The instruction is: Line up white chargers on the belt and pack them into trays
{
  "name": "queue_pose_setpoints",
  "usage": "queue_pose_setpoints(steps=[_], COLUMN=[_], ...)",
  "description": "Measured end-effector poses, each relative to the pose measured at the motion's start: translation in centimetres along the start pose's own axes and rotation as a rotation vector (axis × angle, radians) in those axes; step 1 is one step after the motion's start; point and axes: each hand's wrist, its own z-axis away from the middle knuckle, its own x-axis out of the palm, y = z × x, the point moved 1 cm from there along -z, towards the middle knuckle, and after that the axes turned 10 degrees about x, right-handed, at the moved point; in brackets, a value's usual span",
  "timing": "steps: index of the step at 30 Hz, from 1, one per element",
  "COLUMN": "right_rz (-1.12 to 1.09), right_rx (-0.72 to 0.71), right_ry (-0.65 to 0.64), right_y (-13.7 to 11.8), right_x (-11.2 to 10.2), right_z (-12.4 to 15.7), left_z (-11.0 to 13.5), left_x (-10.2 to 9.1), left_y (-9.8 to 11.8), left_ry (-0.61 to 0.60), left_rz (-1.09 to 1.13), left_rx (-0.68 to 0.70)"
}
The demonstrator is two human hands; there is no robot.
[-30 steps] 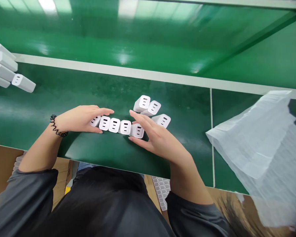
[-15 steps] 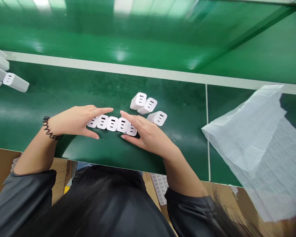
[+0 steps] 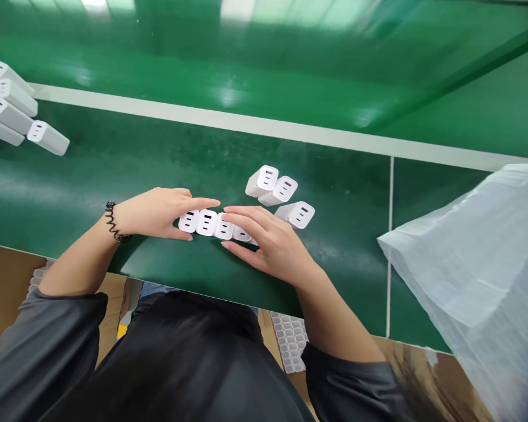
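A short row of white plug chargers (image 3: 206, 223) stands on the green table, port faces up and sides touching. My left hand (image 3: 152, 212) wraps the row's left end, its fingers along the far side and its thumb on the near side. Around the right end curls my right hand (image 3: 275, 243), fingers over the chargers there and thumb on the near side, hiding part of them. Just beyond my right hand are three loose chargers: one leaning charger (image 3: 268, 177), another touching it (image 3: 285, 189), and a third (image 3: 303, 215) set apart to the right.
At the far left several more white chargers (image 3: 15, 99) are grouped, with one (image 3: 48, 138) at their right edge. A thin white sheet (image 3: 466, 252) drapes over the table's right part. A pale strip (image 3: 202, 116) crosses behind. Below the front edge shows a tray of white pieces (image 3: 290, 343).
The camera view has shifted, so the table appears further right. My right hand has come left over more of the row, and the hands are closer together. The row seems slightly further right.
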Motion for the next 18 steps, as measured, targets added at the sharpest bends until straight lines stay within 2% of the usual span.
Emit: queue_pose_setpoints(steps=[6, 18], right_rz=[-0.025, -0.024], right_rx=[-0.002, 0.002], right_ry=[-0.010, -0.015], right_y=[-0.09, -0.19], right_x=[-0.23, -0.31], right_z=[-0.07, -0.10], left_z=[-0.21, -0.26], left_x=[0.56, 0.58], left_y=[0.98, 0.97], left_ry=[-0.017, -0.017], left_rz=[-0.071, -0.062], left_rx=[0.024, 0.025])
